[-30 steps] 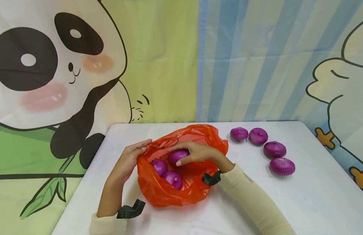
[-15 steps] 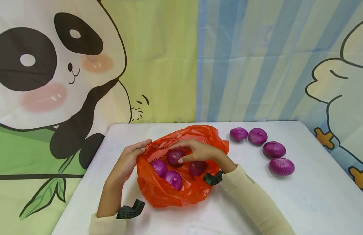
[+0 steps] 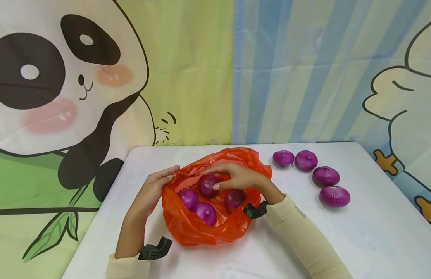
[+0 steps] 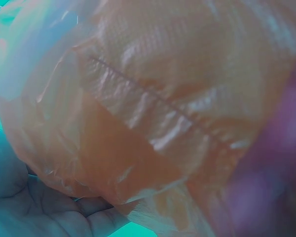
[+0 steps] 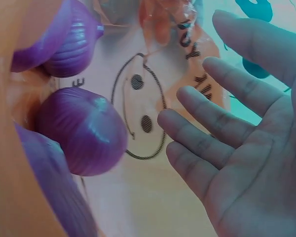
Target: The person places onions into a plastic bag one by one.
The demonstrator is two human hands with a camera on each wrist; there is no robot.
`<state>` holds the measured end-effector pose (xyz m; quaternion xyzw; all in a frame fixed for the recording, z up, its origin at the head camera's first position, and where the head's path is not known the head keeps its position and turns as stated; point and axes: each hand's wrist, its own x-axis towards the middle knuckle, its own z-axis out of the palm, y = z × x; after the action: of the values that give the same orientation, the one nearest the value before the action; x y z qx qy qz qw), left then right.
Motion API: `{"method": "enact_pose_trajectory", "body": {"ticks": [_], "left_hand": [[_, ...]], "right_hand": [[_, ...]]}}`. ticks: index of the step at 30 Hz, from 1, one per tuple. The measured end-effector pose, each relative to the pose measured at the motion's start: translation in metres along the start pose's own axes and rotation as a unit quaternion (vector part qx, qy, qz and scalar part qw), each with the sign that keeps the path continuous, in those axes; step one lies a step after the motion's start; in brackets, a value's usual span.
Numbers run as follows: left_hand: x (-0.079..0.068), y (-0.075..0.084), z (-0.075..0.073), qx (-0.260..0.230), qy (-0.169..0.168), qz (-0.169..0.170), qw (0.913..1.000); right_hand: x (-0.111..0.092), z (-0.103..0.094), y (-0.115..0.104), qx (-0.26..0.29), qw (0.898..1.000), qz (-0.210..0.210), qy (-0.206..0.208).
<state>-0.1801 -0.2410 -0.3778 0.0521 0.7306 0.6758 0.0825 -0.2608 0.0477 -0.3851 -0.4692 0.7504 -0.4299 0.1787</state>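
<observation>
A red plastic bag [image 3: 215,236] with dark printing lies open on the table. My left hand [image 3: 147,193] pinches its rim at the left between thumb and fingers; in the left wrist view the bag's crumpled film covers part of that hand. Over the bag's mouth, my right hand [image 3: 236,177] reaches in with spread, nearly straight fingers. The right wrist view has a gap between those fingers and the closest purple onion [image 5: 84,133]. Inside the bag sit several onions: one under the right hand [image 3: 207,186], a darker one [image 3: 233,199] below its wrist, and two towards the left [image 3: 205,214].
Several more purple onions [image 3: 326,176] stand in a slanting row on the white table [image 3: 376,240], right of the bag. Behind the table's back edge hangs a printed cloth [image 3: 191,69] with a panda and blue stripes.
My right hand has let go of an onion, which now rests in the bag, and has drawn slightly right and up. The darker onion below the wrist has come into view. My left hand stays put.
</observation>
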Motion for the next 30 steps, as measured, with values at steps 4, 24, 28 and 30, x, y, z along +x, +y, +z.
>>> {"method": "enact_pose_trajectory", "body": {"ticks": [4,24,28,30], "left_hand": [[0.000,0.001,0.000,-0.003,0.000,0.000,1.0000],[-0.001,0.001,0.001,-0.011,-0.004,0.003,0.9999],[-0.001,0.000,0.000,-0.008,-0.005,0.007,0.9999],[-0.002,0.000,0.000,-0.004,-0.003,0.008,1.0000]], "right_hand": [[-0.006,-0.006,-0.004,0.021,1.000,-0.001,0.014],[-0.054,-0.021,-0.018,0.030,0.998,-0.031,0.053],[-0.066,-0.021,-0.019,0.032,0.997,-0.031,0.061],[-0.073,-0.022,-0.019,0.030,0.997,-0.022,0.069]]}}
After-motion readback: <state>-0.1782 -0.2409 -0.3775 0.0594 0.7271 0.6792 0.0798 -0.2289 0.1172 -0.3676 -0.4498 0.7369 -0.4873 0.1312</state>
